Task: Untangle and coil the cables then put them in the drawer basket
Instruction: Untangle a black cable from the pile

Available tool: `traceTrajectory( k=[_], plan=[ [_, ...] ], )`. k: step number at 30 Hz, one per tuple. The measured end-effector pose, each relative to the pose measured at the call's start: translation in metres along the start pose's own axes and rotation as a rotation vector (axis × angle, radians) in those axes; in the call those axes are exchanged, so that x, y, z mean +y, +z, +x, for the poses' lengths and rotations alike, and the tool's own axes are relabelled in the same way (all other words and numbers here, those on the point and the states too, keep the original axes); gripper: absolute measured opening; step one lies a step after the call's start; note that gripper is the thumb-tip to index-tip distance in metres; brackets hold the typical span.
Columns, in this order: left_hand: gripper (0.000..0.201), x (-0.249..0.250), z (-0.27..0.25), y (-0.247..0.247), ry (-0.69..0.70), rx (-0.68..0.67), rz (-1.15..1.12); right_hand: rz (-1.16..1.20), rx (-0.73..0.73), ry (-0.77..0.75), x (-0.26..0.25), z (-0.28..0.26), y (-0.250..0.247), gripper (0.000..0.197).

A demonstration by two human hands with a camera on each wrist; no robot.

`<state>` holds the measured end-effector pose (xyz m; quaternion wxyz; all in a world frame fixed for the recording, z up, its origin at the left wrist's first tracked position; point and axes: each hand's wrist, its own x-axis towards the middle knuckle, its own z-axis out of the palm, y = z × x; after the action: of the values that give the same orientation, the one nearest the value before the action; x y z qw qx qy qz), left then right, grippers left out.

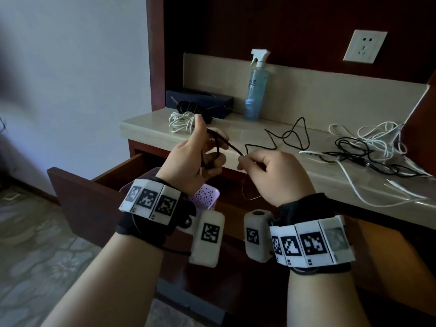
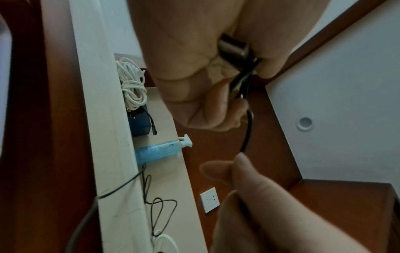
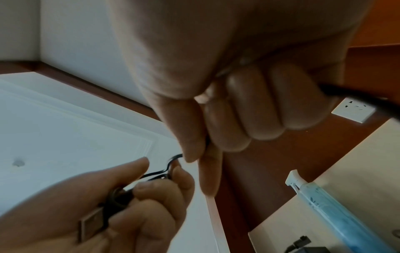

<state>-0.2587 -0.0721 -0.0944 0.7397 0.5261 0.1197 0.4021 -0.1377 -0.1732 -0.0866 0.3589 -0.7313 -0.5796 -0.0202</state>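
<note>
Pinching the black cable, both grips, left hand and right hand, risked snagging its trailing length on the bench tangle.

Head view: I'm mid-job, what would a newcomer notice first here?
Both hands, held above the open drawer: the left hand grips loops of a black cable while the right hand pinches it. Next, the tangle of cables on the counter's right side, and the purple basket in the drawer.

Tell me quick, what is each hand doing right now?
Left hand: fingers curled round loops of the black cable, its metal plug in the palm.
Right hand: pinching the same black cable.
</note>
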Motion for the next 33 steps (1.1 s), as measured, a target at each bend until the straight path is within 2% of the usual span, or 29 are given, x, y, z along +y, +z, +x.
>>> traceTrajectory(
  k=[3,5,9,11,13,17,18,20,24,28,30,33],
  plan=[
    [0.055,0.002,0.001,-0.002,0.04,-0.019,-0.111,0.017,-0.076,-0.02,0.0,0.0,-0.001,0.023],
    [0.058,0.003,0.002,-0.004,0.038,-0.033,-0.147,0.023,-0.075,-0.06,0.001,0.002,0.0,0.022],
    [0.062,0.003,0.007,-0.014,0.03,-0.014,-0.172,0.081,0.204,-0.21,0.004,0.009,0.004,0.004],
    [0.062,0.004,0.012,-0.02,0.033,0.029,-0.165,0.068,0.243,-0.257,0.0,0.013,0.007,0.006],
    [0.061,0.005,0.019,-0.025,0.064,0.044,-0.153,0.038,0.187,-0.264,-0.008,0.019,0.014,0.009],
    [0.062,0.011,0.035,-0.038,0.1,0.021,-0.133,-0.012,-0.009,-0.173,-0.02,0.031,0.027,0.005],
    [0.061,0.013,0.038,-0.042,0.093,0.019,-0.174,-0.013,-0.028,-0.154,-0.022,0.034,0.029,0.004],
    [0.06,0.021,0.044,-0.051,0.072,0.052,-0.285,-0.013,-0.048,-0.126,-0.023,0.041,0.029,0.013],
    [0.059,0.037,0.057,-0.077,0.069,0.176,-0.427,-0.006,-0.047,-0.037,-0.017,0.051,0.026,0.02],
    [0.051,0.043,0.069,-0.103,0.068,0.323,-0.306,0.008,0.084,0.025,-0.007,0.057,0.022,0.012],
    [0.041,0.038,0.074,-0.109,0.046,0.316,-0.229,0.002,0.089,-0.01,-0.01,0.059,0.023,0.009],
    [0.029,0.028,0.074,-0.102,-0.019,0.229,-0.058,-0.035,0.132,-0.183,-0.017,0.065,0.027,0.007]
  ],
)
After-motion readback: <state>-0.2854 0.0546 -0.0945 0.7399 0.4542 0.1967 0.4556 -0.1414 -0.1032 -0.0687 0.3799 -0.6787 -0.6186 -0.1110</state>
